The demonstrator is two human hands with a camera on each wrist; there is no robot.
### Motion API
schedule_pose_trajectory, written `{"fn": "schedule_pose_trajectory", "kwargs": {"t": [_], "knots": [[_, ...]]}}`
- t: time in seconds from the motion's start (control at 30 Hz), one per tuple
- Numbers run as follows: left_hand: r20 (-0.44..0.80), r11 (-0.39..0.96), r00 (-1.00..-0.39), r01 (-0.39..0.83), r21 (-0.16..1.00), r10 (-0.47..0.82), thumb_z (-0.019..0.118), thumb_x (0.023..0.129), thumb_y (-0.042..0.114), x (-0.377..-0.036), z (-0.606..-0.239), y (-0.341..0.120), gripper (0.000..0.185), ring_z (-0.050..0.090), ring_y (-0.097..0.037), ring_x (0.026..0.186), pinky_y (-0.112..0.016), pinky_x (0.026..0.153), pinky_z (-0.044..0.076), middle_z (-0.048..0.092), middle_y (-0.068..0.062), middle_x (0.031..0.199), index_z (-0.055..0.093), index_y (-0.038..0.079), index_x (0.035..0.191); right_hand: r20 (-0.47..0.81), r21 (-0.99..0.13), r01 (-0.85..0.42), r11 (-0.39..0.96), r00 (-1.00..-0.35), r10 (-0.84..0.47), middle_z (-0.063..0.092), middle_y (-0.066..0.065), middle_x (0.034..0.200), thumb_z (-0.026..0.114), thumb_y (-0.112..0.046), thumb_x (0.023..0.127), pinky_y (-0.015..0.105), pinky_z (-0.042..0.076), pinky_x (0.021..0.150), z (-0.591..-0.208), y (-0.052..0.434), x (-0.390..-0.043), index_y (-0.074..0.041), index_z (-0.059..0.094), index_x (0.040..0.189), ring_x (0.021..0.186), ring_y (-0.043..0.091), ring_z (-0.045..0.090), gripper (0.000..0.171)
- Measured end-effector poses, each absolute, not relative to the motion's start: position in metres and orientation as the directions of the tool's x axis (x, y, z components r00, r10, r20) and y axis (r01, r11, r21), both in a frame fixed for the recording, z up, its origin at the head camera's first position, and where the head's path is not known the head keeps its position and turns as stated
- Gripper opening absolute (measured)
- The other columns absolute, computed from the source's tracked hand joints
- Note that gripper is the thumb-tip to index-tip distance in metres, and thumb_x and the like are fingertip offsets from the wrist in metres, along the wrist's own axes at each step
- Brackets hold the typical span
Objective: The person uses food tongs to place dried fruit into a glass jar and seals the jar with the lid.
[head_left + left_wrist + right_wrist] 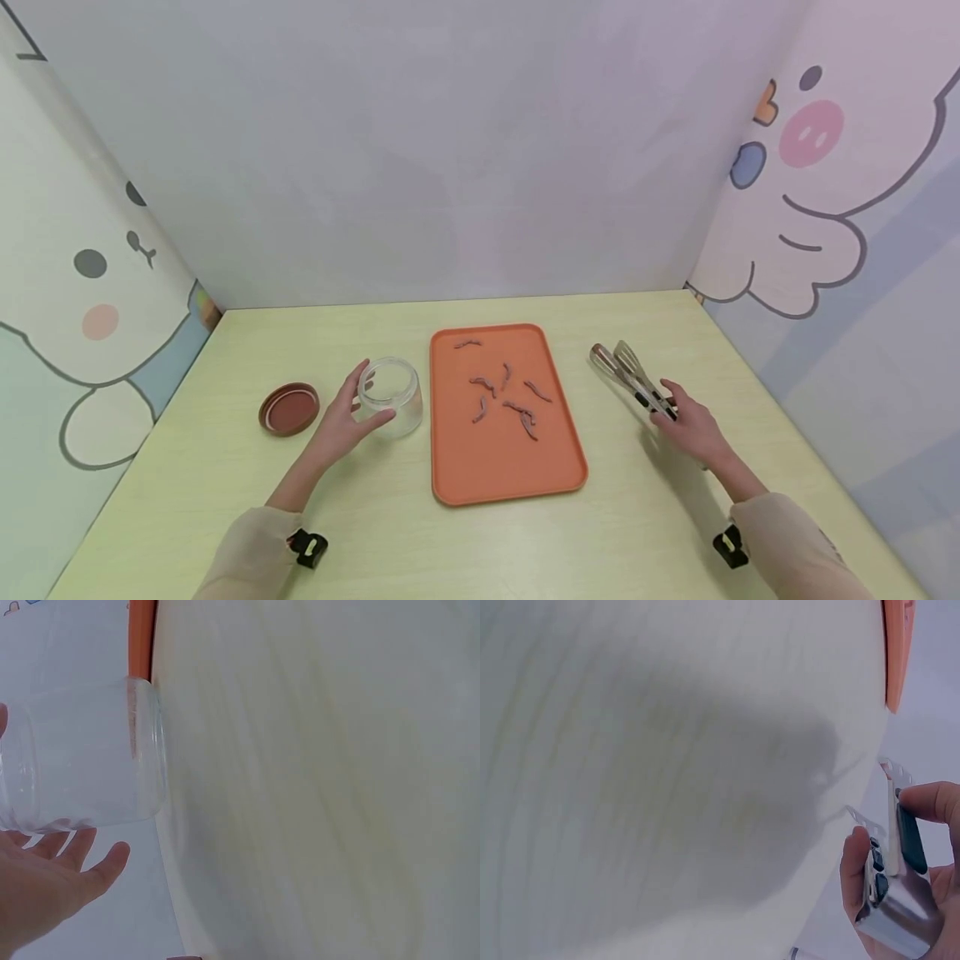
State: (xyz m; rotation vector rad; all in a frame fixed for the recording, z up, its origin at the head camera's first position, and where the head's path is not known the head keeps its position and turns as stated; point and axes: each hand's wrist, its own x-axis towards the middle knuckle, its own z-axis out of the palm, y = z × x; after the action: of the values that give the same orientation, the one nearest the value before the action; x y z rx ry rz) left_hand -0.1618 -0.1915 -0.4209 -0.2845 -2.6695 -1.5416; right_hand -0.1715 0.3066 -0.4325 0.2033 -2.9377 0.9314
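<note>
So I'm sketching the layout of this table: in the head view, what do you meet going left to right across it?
Brown lid → left hand gripping the clear jar → orange tray with small reddish pieces → metal tongs → right hand holding the tongs' handle end.

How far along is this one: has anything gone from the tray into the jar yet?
Early stage. Done: the lid is off, lying left of the clear jar. In hand: the left hand cups the jar and the right hand grips the metal tongs. Left: the jar looks empty, and all the small reddish pieces lie on the orange tray.
</note>
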Motion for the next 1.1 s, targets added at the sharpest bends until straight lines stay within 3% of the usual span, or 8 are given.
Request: {"fn": "schedule_pose_trajectory", "kwargs": {"t": [0.2, 0.43, 0.77, 1.1], "knots": [[0.139, 0.495, -0.981, 0.187, 0.848, 0.132, 0.070, 0.075, 0.031, -0.171, -0.437, -0.198, 0.089, 0.024, -0.031, 0.125, -0.049, 0.094, 0.032, 0.024, -0.016, 0.139, 0.014, 0.011, 0.141, 0.106, -0.573, -0.164, 0.803, -0.986, -0.126, 0.055, 0.029, 0.097, 0.060, -0.016, 0.083, 0.030, 0.040, 0.050, -0.428, 0.314, -0.171, 0.007, 0.038, 0.124, 0.057, 0.017, 0.048, 0.052], [0.147, 0.494, -0.980, 0.194, 0.848, 0.133, 0.070, 0.075, 0.033, -0.171, -0.438, -0.197, 0.087, 0.025, -0.032, 0.124, -0.049, 0.094, 0.033, 0.025, -0.017, 0.138, 0.016, 0.011, 0.141, 0.112, -0.539, -0.186, 0.821, -0.983, -0.149, 0.056, 0.021, 0.095, 0.062, -0.031, 0.083, 0.036, 0.042, 0.056, -0.426, 0.318, -0.169, 0.001, 0.044, 0.124, 0.081, 0.031, 0.052, 0.055], [0.138, 0.490, -0.982, 0.184, 0.852, 0.128, 0.064, 0.080, 0.033, -0.171, -0.438, -0.199, 0.078, 0.027, -0.031, 0.123, -0.048, 0.094, 0.033, 0.028, -0.017, 0.138, 0.019, 0.012, 0.140, 0.233, -0.489, -0.339, 0.804, -0.939, -0.254, 0.058, 0.014, 0.092, 0.062, -0.023, 0.083, 0.029, 0.036, 0.050, -0.416, 0.317, -0.172, -0.004, 0.050, 0.121, 0.063, 0.016, 0.047, 0.044], [0.136, 0.479, -0.983, 0.180, 0.859, 0.125, 0.065, 0.080, 0.033, -0.170, -0.436, -0.199, 0.078, 0.029, -0.031, 0.122, -0.049, 0.094, 0.033, 0.029, -0.015, 0.136, 0.019, 0.012, 0.140, 0.218, -0.468, -0.429, 0.773, -0.903, -0.369, 0.056, 0.000, 0.085, 0.062, -0.024, 0.084, 0.024, 0.032, 0.046, -0.405, 0.304, -0.172, -0.009, 0.051, 0.119, 0.053, 0.008, 0.039, 0.040]]}}
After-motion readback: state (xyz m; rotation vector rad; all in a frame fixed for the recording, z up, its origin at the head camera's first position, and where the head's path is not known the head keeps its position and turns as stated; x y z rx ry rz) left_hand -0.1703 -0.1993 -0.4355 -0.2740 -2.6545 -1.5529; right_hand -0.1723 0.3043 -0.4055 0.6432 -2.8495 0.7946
